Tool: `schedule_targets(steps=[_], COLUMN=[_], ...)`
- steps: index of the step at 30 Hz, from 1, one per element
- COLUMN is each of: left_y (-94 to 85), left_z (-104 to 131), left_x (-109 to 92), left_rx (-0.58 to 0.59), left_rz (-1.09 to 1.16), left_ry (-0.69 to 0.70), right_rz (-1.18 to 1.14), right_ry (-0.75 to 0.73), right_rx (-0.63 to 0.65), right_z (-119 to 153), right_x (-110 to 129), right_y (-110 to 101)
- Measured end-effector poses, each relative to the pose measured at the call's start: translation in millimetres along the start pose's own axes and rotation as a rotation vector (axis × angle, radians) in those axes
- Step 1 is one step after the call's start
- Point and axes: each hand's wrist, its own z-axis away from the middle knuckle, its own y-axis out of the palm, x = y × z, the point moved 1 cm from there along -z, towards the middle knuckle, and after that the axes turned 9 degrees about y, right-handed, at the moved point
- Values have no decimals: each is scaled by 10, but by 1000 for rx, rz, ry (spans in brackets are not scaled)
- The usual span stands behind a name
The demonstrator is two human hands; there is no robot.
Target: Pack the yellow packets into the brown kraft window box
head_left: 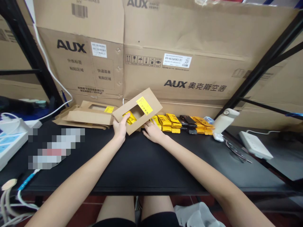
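Your left hand (120,127) grips the kraft window pouch (137,110), tilted above the black table (142,164); your right hand (153,131) lies open, fingers on the row of yellow packets (170,122) beside it.

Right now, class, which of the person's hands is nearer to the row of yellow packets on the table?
Right. The right hand rests at the left end of the yellow packets; the left hand holds the kraft window pouch farther left.
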Motion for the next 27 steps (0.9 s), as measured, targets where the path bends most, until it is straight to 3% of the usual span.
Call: schedule_targets(steps=[6,11,16,18,21,22,24,27], left_y=[19,-3,-21,-16,-6,-5,-9,-25], left_z=[55,58,47,52,57,55,48,32], left_x=[-10,60,97,79,46,39,36,48], left_rx=[28,60,69,68,55,43,9,-36], left_rz=[16,-21,-61,-63,-56,-55,-45,-9], left_ry=[-48,-41,-18,-15,-10,-6,3,2], right_rz=[-200,-398,-738,-968,-1239,-1331,-1520,-1740], right_ry=[-50,112,228,333,631,726,905,833], right_rx=[-69,-111,-138,-158,-215,-179,12,185], right_z=[427,635,622,587,555,553,564,585], right_x=[60,44,-55,-162,-379,-448,-557,-628], right_y=[-179,-167,-128,-142,-188,-206,-239,-320])
